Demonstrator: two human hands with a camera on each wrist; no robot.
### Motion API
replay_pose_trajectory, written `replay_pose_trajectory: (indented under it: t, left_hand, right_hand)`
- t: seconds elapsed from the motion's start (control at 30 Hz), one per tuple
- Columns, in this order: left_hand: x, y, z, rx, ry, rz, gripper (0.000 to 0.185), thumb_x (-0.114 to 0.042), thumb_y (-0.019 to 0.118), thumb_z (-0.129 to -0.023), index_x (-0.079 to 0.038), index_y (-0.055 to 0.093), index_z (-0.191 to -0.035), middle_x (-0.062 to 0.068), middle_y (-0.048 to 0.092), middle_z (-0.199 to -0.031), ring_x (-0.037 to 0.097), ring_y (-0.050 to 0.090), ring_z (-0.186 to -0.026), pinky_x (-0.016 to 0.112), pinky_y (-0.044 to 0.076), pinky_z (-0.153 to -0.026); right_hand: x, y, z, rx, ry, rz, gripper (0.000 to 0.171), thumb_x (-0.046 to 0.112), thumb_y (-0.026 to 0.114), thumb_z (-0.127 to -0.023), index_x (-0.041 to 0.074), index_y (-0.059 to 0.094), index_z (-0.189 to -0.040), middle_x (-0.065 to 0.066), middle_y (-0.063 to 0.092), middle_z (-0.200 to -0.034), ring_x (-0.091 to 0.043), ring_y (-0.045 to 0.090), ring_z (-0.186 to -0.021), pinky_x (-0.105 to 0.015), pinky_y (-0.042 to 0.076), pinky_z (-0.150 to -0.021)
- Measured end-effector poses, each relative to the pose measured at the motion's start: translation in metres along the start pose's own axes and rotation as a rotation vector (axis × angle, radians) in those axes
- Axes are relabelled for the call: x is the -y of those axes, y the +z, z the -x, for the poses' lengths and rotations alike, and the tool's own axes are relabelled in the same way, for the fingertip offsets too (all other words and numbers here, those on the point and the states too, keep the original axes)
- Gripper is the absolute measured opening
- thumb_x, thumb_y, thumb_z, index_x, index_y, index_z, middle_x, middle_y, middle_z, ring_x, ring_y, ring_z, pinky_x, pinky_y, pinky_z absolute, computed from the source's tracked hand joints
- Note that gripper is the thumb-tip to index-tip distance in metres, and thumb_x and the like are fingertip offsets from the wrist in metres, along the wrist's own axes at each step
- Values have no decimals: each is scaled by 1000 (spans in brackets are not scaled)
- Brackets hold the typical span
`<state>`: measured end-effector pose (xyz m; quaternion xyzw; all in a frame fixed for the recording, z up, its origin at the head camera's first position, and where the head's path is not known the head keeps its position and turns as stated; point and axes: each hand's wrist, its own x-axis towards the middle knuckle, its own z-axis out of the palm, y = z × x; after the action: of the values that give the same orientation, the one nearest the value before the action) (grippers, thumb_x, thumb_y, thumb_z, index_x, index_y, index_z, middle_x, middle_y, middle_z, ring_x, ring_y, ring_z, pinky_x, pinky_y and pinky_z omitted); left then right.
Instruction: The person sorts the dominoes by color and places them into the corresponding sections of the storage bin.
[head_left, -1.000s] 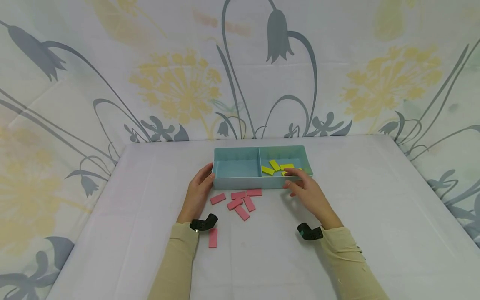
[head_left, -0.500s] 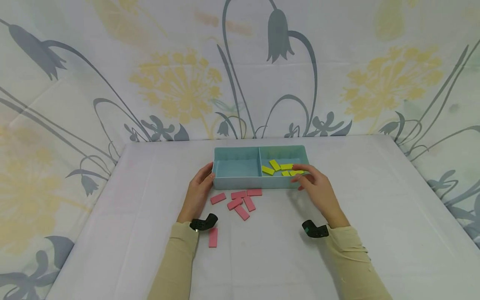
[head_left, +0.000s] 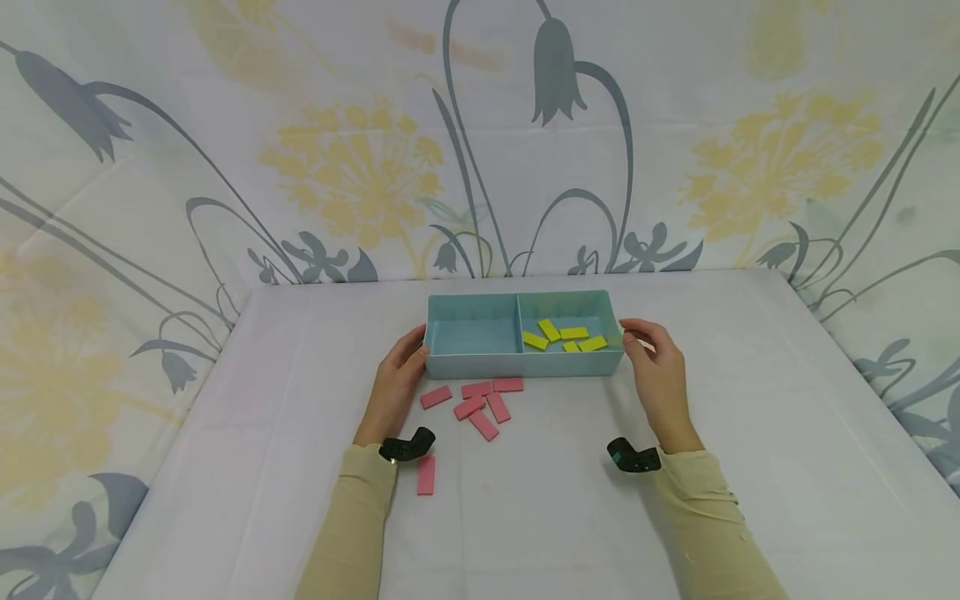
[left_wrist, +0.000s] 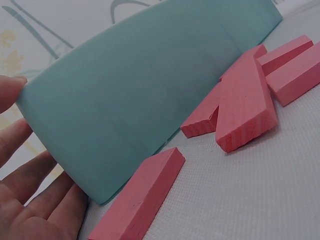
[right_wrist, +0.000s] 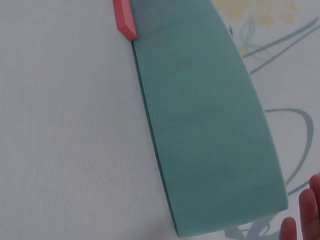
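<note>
A teal two-part tray [head_left: 480,365] stands mid-table. Its left compartment is bare; several yellow blocks [head_left: 573,334] lie in the right one. My left hand [head_left: 397,379] rests against the tray's left end with straight fingers [left_wrist: 30,200] beside the teal wall [left_wrist: 150,90]. At the tray's right end is my right hand [head_left: 656,362], holding nothing, with loosely bent fingers; its fingertips [right_wrist: 307,200] show just off the tray's corner [right_wrist: 210,125]. Several pink blocks [head_left: 480,400] lie in front of the tray, and the left wrist view shows them [left_wrist: 245,105] close up.
One pink block [head_left: 426,475] lies apart, near my left forearm. A pink block [right_wrist: 124,17] touches the tray's front wall. A white cloth [head_left: 750,467] covers the table, and a flowered cloth [head_left: 360,167] hangs behind and at both sides.
My right hand drew back from over the right compartment to the tray's right end. A yellow block that was at its fingertips now lies in that compartment. The left hand stayed put.
</note>
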<state>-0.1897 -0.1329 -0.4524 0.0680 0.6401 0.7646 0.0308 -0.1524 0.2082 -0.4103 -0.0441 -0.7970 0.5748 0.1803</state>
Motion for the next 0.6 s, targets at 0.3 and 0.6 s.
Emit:
replay_pose_trajectory:
  t: [0.3,0.6]
  left_hand:
    - [-13,5,5,20,6,-2,47,-15,46,-94,-5,33,-137,13,28,-142,27,26,-130,34,27,-102]
    - [-4,2,2,16,5,39,49,-19,49,-92,-6,34,-137,12,29,-142,24,27,-129,33,26,-103]
  right_hand:
    - [-10,1,-1,40,142,-144,46,33,44,-93,9,40,-132,-7,40,-134,-19,35,-123,-38,29,-101]
    - [-22,4,-2,179,234,-275,59,38,41,-94,9,21,-142,-8,21,-145,-22,24,-130,-42,24,-103]
